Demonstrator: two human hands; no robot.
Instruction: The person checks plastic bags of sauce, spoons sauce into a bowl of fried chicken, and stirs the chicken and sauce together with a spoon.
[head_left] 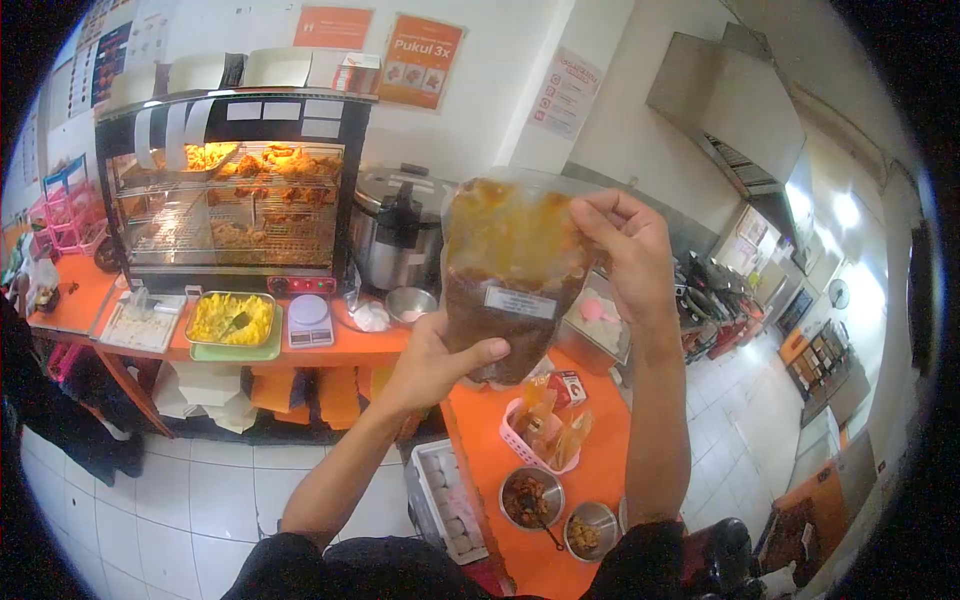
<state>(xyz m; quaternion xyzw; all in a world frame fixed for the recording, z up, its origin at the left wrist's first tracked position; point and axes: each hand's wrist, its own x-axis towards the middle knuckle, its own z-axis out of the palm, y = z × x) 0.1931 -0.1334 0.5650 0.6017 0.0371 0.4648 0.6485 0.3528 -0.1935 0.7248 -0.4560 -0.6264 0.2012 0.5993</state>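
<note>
Held up in front of me is a clear plastic pouch of dark brown sauce [510, 275], with a yellowish oily layer at its top and a white label on its front. My left hand [435, 365] grips the pouch low on its left side, thumb across the front. At the upper right edge, my right hand [625, 235] pinches the plastic between thumb and fingers. Below the pouch, on the orange counter, sits a pink basket [513, 440] with plastic packets in it. Two metal bowls of food, one bowl [518, 510] with a spoon, stand nearer to me.
A lit glass food warmer [230, 200] with fried food stands on the orange counter [375, 347]. Near it are a tray of yellow food [268, 335], a kitchen scale [310, 322] and a large steel cooker [375, 240]. A crate of eggs [425, 470] is low on my left.
</note>
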